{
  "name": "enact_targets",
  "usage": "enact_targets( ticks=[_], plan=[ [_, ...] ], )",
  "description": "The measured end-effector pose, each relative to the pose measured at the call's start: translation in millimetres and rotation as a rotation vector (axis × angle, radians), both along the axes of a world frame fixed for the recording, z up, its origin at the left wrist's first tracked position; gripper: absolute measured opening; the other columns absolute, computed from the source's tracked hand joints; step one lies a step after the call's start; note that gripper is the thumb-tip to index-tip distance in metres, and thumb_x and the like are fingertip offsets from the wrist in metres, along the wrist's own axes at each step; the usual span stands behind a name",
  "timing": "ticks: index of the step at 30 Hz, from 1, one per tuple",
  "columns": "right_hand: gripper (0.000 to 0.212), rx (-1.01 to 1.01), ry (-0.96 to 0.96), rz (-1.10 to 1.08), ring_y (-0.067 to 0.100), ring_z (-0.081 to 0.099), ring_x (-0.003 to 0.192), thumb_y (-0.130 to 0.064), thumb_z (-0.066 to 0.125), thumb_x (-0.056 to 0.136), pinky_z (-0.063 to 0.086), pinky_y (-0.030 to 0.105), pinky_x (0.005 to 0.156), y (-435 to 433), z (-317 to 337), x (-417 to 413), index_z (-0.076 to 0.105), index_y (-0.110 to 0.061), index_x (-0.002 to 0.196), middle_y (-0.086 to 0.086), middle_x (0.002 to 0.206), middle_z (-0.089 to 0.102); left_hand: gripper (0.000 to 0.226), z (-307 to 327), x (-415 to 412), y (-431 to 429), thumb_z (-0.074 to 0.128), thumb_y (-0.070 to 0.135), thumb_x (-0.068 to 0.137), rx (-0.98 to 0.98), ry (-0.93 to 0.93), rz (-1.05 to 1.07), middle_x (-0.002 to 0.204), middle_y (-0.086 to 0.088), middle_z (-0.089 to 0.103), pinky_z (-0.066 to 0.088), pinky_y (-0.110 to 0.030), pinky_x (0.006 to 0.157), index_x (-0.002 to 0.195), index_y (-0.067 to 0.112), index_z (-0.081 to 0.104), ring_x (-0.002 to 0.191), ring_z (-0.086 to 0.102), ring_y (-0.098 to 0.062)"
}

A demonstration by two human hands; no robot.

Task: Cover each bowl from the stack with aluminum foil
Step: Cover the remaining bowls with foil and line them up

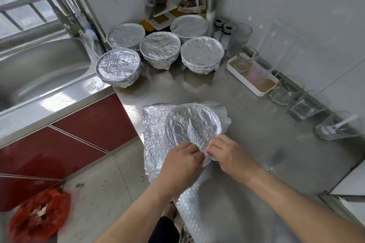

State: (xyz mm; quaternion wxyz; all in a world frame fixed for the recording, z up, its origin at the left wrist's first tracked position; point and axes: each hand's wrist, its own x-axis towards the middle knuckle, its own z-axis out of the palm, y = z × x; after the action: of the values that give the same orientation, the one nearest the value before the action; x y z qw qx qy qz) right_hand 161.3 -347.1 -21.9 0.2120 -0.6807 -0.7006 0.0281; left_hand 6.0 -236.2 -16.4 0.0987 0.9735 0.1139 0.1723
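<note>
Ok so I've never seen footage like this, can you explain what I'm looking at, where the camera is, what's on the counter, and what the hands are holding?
There is no machine here, only a person. The single picture comes from a camera worn on the person's head, looking forward and down, which is why the arms reach in from the bottom edge.

The left hand and right hand are both pinching the near edge of a foil sheet draped over a bowl on the steel counter. The sheet is not yet tucked in on the left, where it hangs loose over the counter edge.

Farther back stand five covered bowls, already wrapped in foil. A sink is at the left, and a white tray and several glasses line the right wall.
</note>
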Motion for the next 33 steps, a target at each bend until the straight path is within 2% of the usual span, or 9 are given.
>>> enact_targets(
  ticks=[5, 11, 15, 18, 20, 22, 24, 28, 33],
  plan=[
    [0.025, -0.051, -0.053, 0.006, 0.020, 0.054, 0.084, 0.006, 0.075, 0.067, 0.052, 0.032, 0.064, 7, 9, 14, 0.064, -0.014, 0.078, -0.001, 0.084, 0.057, 0.015, 1, 17, -12, 0.062, 0.023, 0.078, -0.073, -0.008, 0.123, 0.062, 0.004, 0.055, 0.048, -0.032, 0.052, 0.064, 0.018, 0.064, 0.060, 0.051, -0.017],
    [0.019, -0.075, 0.046, 0.021, 0.016, 0.056, 0.092, -0.014, 0.077, 0.077, 0.046, 0.020, 0.078, 0, 28, 13, 0.071, -0.016, 0.095, -0.004, 0.096, 0.063, 0.027, 5, 7, -5, 0.052, 0.043, 0.089, -0.157, -0.023, 0.158, 0.076, 0.010, 0.059, 0.043, -0.023, 0.059, 0.084, 0.026, 0.073, 0.079, 0.050, -0.012],
    [0.015, -0.073, 0.034, 0.017, 0.018, 0.059, 0.088, -0.017, 0.080, 0.076, 0.056, 0.033, 0.067, -1, 17, 7, 0.072, -0.016, 0.088, -0.004, 0.092, 0.063, 0.031, 0, -5, 2, 0.052, 0.046, 0.091, -0.139, 0.033, 0.116, 0.080, 0.011, 0.060, 0.049, -0.028, 0.058, 0.082, 0.026, 0.074, 0.079, 0.050, -0.012],
    [0.011, -0.062, 0.008, 0.005, 0.019, 0.059, 0.087, -0.011, 0.077, 0.077, 0.055, 0.033, 0.063, 0, 12, 5, 0.070, -0.016, 0.085, -0.004, 0.089, 0.063, 0.031, 2, -6, 1, 0.051, 0.043, 0.094, -0.106, 0.050, 0.071, 0.078, 0.011, 0.060, 0.047, -0.027, 0.063, 0.081, 0.026, 0.073, 0.076, 0.051, -0.014],
    [0.006, -0.039, -0.047, 0.002, 0.017, 0.058, 0.086, -0.011, 0.066, 0.081, 0.052, 0.028, 0.063, 0, 11, 5, 0.069, -0.017, 0.081, -0.005, 0.086, 0.062, 0.034, 4, -4, -1, 0.050, 0.043, 0.094, -0.092, 0.030, 0.069, 0.075, 0.010, 0.060, 0.045, -0.025, 0.064, 0.077, 0.025, 0.073, 0.073, 0.052, -0.014],
    [0.017, -0.024, -0.083, 0.012, 0.018, 0.056, 0.083, -0.011, 0.051, 0.082, 0.050, 0.026, 0.064, 2, 11, 6, 0.067, -0.015, 0.079, -0.003, 0.084, 0.059, 0.032, 3, -1, -2, 0.055, 0.041, 0.092, -0.064, 0.018, 0.071, 0.071, 0.008, 0.060, 0.044, -0.024, 0.064, 0.073, 0.023, 0.071, 0.069, 0.052, -0.014],
    [0.021, -0.010, -0.112, 0.029, 0.020, 0.054, 0.080, -0.007, 0.045, 0.080, 0.051, 0.028, 0.063, 2, 11, 7, 0.065, -0.013, 0.079, 0.000, 0.081, 0.056, 0.024, 1, 4, -3, 0.065, 0.032, 0.086, -0.013, 0.013, 0.066, 0.064, 0.006, 0.058, 0.042, -0.025, 0.062, 0.065, 0.021, 0.066, 0.062, 0.051, -0.015],
    [0.024, -0.007, -0.133, 0.041, 0.021, 0.055, 0.078, -0.001, 0.043, 0.081, 0.052, 0.032, 0.063, 2, 8, 14, 0.065, -0.011, 0.077, 0.002, 0.079, 0.056, 0.021, 4, 15, -7, 0.066, 0.021, 0.076, 0.070, 0.050, 0.034, 0.055, 0.003, 0.053, 0.041, -0.026, 0.056, 0.056, 0.019, 0.057, 0.052, 0.048, -0.016],
    [0.011, -0.031, -0.045, 0.014, 0.023, 0.057, 0.091, -0.003, 0.059, 0.082, 0.053, 0.035, 0.073, 4, 18, 23, 0.067, -0.010, 0.086, 0.003, 0.091, 0.061, 0.029, 6, 29, -17, 0.051, 0.033, 0.084, -0.055, 0.035, 0.180, 0.058, 0.007, 0.058, 0.044, -0.026, 0.053, 0.062, 0.022, 0.065, 0.057, 0.054, -0.014]
  ],
)
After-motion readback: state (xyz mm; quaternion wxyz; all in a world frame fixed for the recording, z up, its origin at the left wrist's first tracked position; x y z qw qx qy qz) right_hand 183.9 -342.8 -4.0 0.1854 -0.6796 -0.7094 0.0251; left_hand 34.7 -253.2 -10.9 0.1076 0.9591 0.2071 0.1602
